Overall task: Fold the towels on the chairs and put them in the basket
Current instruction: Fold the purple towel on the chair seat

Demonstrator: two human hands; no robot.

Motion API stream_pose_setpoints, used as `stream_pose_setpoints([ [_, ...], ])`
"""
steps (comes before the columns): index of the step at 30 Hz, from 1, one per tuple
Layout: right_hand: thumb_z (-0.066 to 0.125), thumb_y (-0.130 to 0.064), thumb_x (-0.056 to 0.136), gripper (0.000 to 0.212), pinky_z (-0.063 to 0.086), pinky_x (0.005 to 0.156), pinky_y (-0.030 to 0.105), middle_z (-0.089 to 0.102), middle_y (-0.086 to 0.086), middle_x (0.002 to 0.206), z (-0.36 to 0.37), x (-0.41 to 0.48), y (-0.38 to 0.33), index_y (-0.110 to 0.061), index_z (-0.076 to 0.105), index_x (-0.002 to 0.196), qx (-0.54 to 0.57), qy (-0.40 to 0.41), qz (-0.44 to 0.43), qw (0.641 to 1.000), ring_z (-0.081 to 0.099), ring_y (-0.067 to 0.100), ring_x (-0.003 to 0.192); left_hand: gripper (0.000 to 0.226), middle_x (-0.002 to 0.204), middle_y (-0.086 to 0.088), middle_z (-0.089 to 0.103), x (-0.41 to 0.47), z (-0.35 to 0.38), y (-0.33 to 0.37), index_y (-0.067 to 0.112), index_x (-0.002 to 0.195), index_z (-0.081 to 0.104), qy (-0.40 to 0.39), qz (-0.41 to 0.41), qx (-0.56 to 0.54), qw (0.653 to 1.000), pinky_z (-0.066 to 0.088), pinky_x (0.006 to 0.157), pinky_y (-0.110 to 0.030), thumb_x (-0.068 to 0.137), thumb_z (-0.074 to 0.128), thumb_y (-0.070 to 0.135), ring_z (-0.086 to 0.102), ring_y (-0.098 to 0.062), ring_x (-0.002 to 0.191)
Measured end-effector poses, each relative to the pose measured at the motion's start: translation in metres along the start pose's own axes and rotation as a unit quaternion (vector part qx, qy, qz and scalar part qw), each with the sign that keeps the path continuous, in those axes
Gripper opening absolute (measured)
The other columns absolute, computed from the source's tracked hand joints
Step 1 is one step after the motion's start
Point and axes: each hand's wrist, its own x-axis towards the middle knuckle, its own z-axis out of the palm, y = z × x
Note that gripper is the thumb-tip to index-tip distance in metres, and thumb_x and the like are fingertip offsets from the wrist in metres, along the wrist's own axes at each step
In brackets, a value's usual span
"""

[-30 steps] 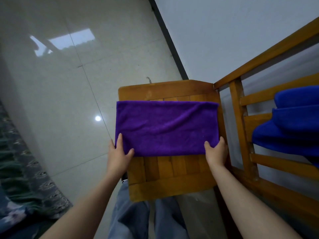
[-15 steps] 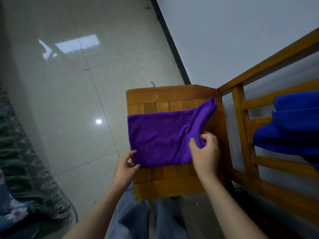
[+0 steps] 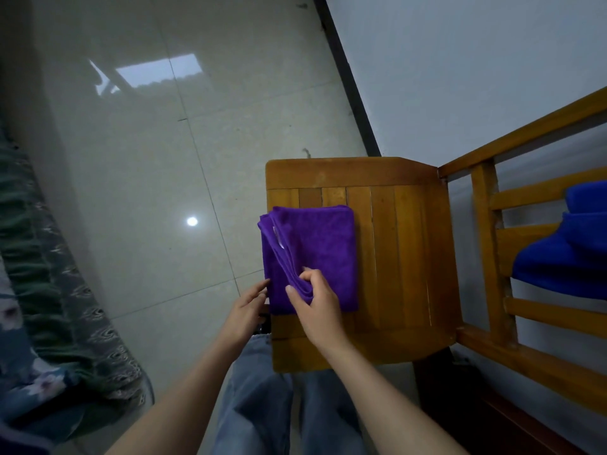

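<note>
while the purple towel (image 3: 323, 247) lies folded into a narrow block on the left part of the seat (image 3: 407, 257), the right hand (image 3: 317, 305) pinches its loose top layers between thumb and curled fingers, close to the seat's near left corner. the pinched bunch of edges runs as a ridge from the grip toward the seat's far left, where a small white tag (image 3: 278, 238) shows. most of the towel lies beyond the grip and to its right, flat on the slats. only a short strip lies nearer than the grip, partly hidden by the hand. the towel's left side reaches slightly past the seat's left edge.

the left hand (image 3: 246, 307) is just off that edge, fingers straight and relaxed. its tips touch the towel's left side beside the grip, and it holds nothing.

right of the seat stands the slatted back (image 3: 492, 257). a blue towel (image 3: 565, 261) lies against its rails, well apart from the purple one. jeans (image 3: 259, 408) show below the seat's near edge. left of the seat is tiled floor (image 3: 147, 192), and farther left a patterned cloth (image 3: 49, 307). beyond the seat's far edge a pale wall (image 3: 460, 77) meets the floor at a dark skirting.
</note>
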Motion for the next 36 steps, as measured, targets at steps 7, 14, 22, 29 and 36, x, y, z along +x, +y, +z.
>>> stream_pose_setpoints([
  [7, 0.038, -0.038, 0.098, 0.043, 0.011, 0.113, 0.028, 0.03, 0.003, 0.152, -0.028, 0.017, 0.023, -0.016, 0.048, 0.134, -0.263, 0.058, -0.035, 0.962, 0.018, 0.02, 0.143, 0.055, 0.154, -0.01, 0.022, 0.003, 0.006, -0.006, 0.017, 0.148, 0.017, 0.178, 0.079, 0.223, 0.955, 0.023, 0.112, -0.038, 0.098, 0.037, 0.032, 0.024, -0.025, 0.14],
  [14, 0.024, -0.051, 0.097, 0.07, -0.016, 0.11, 0.04, -0.015, 0.009, 0.157, -0.044, 0.034, 0.068, -0.018, -0.011, 0.146, -0.559, -0.125, -0.155, 0.805, -0.018, 0.024, 0.143, 0.099, 0.144, -0.021, 0.038, 0.012, 0.026, -0.018, 0.012, 0.14, 0.031, 0.028, 0.292, 0.693, 0.658, 0.031, 0.107, -0.047, 0.061, 0.077, 0.05, 0.026, -0.034, 0.136],
  [22, 0.067, -0.067, 0.064, 0.088, 0.042, 0.098, 0.048, 0.051, 0.017, 0.136, -0.043, -0.007, 0.092, -0.012, 0.053, 0.13, -0.533, -0.092, -0.17, 0.824, 0.049, 0.031, 0.126, 0.085, 0.122, -0.018, 0.062, 0.01, 0.021, -0.033, 0.011, 0.116, 0.065, -0.011, 0.342, 0.718, 0.606, 0.055, 0.077, -0.051, 0.037, 0.092, 0.026, 0.06, -0.035, 0.11],
  [29, 0.085, -0.058, 0.041, 0.102, 0.047, 0.091, 0.05, 0.057, 0.02, 0.129, -0.032, -0.06, 0.127, -0.012, 0.057, 0.126, -0.536, -0.091, -0.154, 0.825, 0.055, 0.036, 0.118, 0.067, 0.106, -0.018, 0.069, -0.012, 0.036, -0.046, 0.014, 0.095, 0.075, -0.088, 0.37, 0.726, 0.573, 0.059, 0.057, -0.035, 0.033, 0.094, 0.031, 0.067, -0.036, 0.095],
  [36, 0.093, -0.018, 0.04, 0.051, 0.058, 0.072, 0.041, 0.072, 0.014, 0.09, -0.05, -0.084, 0.129, -0.015, 0.075, 0.088, -0.525, -0.012, -0.26, 0.81, 0.07, 0.03, 0.085, 0.06, 0.102, -0.018, 0.07, -0.036, 0.039, -0.051, 0.012, 0.1, 0.073, -0.083, 0.362, 0.703, 0.607, 0.059, 0.06, -0.032, 0.044, 0.093, 0.02, 0.068, -0.032, 0.093],
])
